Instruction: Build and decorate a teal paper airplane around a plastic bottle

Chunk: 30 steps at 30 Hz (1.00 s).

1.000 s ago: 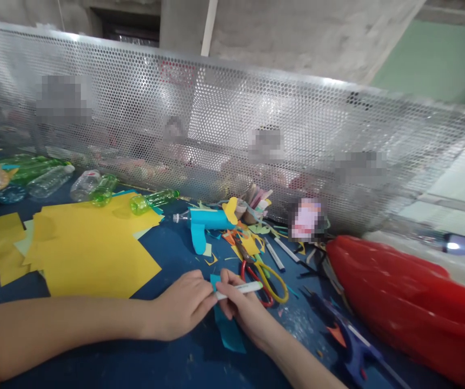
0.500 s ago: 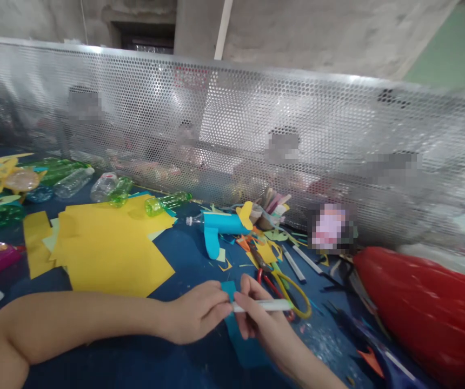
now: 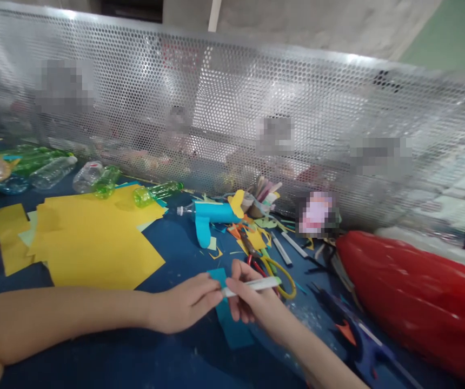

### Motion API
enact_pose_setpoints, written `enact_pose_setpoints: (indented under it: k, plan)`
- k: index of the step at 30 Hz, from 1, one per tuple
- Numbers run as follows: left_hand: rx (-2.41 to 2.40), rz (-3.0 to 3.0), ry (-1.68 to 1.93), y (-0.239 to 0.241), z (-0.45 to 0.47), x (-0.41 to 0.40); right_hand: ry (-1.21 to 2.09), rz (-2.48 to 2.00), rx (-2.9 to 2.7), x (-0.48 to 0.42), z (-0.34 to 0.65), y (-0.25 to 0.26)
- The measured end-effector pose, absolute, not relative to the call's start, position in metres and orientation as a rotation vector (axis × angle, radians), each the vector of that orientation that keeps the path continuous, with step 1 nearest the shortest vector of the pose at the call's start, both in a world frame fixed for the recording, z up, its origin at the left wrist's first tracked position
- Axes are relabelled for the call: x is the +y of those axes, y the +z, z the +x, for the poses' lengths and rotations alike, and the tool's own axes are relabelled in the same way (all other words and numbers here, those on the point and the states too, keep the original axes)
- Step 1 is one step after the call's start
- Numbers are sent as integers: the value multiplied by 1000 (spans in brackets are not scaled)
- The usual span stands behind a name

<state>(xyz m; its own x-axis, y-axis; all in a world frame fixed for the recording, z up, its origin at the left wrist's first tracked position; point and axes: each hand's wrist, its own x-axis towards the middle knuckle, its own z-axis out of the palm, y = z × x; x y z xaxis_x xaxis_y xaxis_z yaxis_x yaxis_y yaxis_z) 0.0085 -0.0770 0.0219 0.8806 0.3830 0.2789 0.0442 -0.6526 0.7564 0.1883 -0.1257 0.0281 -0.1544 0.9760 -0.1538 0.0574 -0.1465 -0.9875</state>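
Note:
My right hand (image 3: 248, 294) pinches a white marker (image 3: 263, 283) with a green end, held at a slant over a strip of blue paper (image 3: 232, 324). My left hand (image 3: 187, 302) rests on the paper's upper left side, fingers together and pressing on it, close to the marker's tip. The fingers hide the exact point where the tip meets the paper. Just beyond my right hand lie scissors with yellow handles (image 3: 289, 286) and a red-handled tool (image 3: 252, 262). Farther back, a bottle wrapped in blue paper (image 3: 216, 212) lies on its side with a yellow paper tail (image 3: 237, 204).
Yellow sheets (image 3: 94, 237) spread at the left, with green bottles (image 3: 157, 193) behind. Paper scraps (image 3: 257, 237) and white sticks (image 3: 281, 249) lie in the middle. A red plastic bag (image 3: 411, 297) and a blue glue gun (image 3: 362, 340) are at the right. A perforated metal screen (image 3: 224, 108) stands behind.
The view has tilted down and swung slightly right, so everything appears shifted up and left. Both hands keep their hold on the paper and marker, and more of the strip's lower end shows.

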Motion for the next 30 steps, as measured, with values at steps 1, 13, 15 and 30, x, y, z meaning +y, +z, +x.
enact_pose_setpoints:
  k: [1, 13, 15, 30]
  plan:
    - [325, 2269, 530, 21, 9, -77, 1423, -1285, -1265, -124, 188, 26]
    - [470, 2590, 387, 24, 7, -79, 1341, -1254, -1272, -139, 163, 32]
    - [284, 2483, 346, 33, 3, -80, 1341, -1249, -1290, -141, 171, 46]
    - [351, 2259, 484, 17, 8, -88, 970, -1263, -1790, -141, 187, 61]
